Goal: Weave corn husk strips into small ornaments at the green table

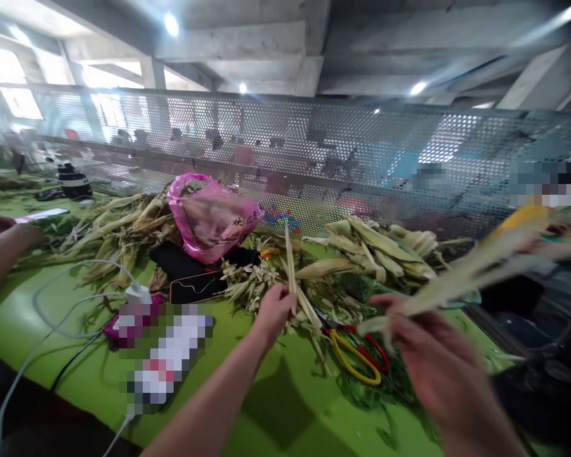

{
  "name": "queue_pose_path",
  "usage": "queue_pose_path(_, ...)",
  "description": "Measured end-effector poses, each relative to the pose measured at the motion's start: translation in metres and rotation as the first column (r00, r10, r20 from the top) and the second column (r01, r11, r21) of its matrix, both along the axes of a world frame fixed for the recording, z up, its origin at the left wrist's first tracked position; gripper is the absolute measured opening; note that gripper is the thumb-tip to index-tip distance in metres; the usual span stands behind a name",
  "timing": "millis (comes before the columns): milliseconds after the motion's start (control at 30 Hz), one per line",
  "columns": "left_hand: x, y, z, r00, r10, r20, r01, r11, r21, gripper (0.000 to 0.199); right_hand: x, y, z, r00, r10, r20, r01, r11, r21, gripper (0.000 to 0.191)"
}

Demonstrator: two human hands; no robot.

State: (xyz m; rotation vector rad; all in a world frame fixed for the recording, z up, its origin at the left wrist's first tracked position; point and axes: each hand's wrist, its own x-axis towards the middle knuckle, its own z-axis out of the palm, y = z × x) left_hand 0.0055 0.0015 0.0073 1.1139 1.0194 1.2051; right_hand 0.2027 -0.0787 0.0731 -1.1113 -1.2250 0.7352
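Observation:
My left hand [276, 311] is closed in a pinch around the lower end of a narrow, pale husk strip [290, 263] that stands upright. On the right, my right hand [433, 349] pinches a long, pale corn husk [476, 270], blurred by motion, which slants up to the right. Between the hands, scissors with red and yellow handles [354, 358] lie on the green table [285, 393], on some green strands [385, 406]. A pile of dry husks [380, 247] sits behind them, and small husk scraps [254, 282] lie beyond my left hand.
A pink plastic bag [209, 219] stands near a dark phone [197, 287]. White cables run to a charger [137, 295] on a purple item [133, 320], beside a blurred-out device [171, 355]. A perforated metal screen [276, 146] rises behind. Other people's arms [4, 254] show at both sides.

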Motion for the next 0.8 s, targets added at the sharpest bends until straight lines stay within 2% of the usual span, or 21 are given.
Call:
queue_pose_path(100, 0.014, -0.009, 0.002, 0.992, -0.130, 0.008, 0.129, 0.990, 0.053, 0.015, -0.029, 0.018, -0.020, 0.992, 0.125, -0.033, -0.129, 0.973, -0.190, 0.024)
queue_pose_path(200, 0.021, -0.014, 0.002, 0.985, -0.153, -0.074, 0.162, 0.977, 0.137, 0.011, -0.041, 0.029, -0.033, 0.989, 0.131, 0.072, -0.110, 0.963, -0.245, 0.028)
queue_pose_path(400, 0.017, -0.017, 0.001, 0.951, -0.173, -0.255, 0.230, 0.950, 0.211, 0.018, -0.033, 0.032, -0.039, 0.944, 0.071, 0.324, -0.013, 0.984, -0.177, 0.028)
queue_pose_path(467, 0.016, -0.018, 0.002, 0.949, -0.172, -0.264, 0.233, 0.947, 0.221, 0.021, -0.031, 0.034, -0.042, 0.921, 0.031, 0.388, 0.033, 0.987, -0.157, 0.026)
queue_pose_path(533, 0.018, -0.020, 0.002, 0.949, -0.224, -0.220, 0.271, 0.938, 0.215, 0.022, -0.030, 0.035, -0.044, 0.908, 0.011, 0.419, 0.052, 0.989, -0.140, 0.024)
queue_pose_path(667, 0.023, -0.023, 0.002, 0.938, -0.339, -0.068, 0.346, 0.921, 0.179, 0.013, -0.030, 0.037, -0.047, 0.925, -0.030, 0.379, 0.082, 0.989, -0.122, 0.027)
queue_pose_path(733, 0.025, -0.023, 0.002, 0.934, -0.358, 0.004, 0.354, 0.924, 0.141, 0.012, -0.031, 0.036, -0.046, 0.955, -0.054, 0.291, 0.094, 0.988, -0.125, 0.034)
queue_pose_path(800, 0.025, -0.023, 0.003, 0.931, -0.366, 0.005, 0.363, 0.925, 0.113, 0.012, -0.032, 0.035, -0.044, 0.981, -0.035, 0.189, 0.063, 0.988, -0.142, 0.039)
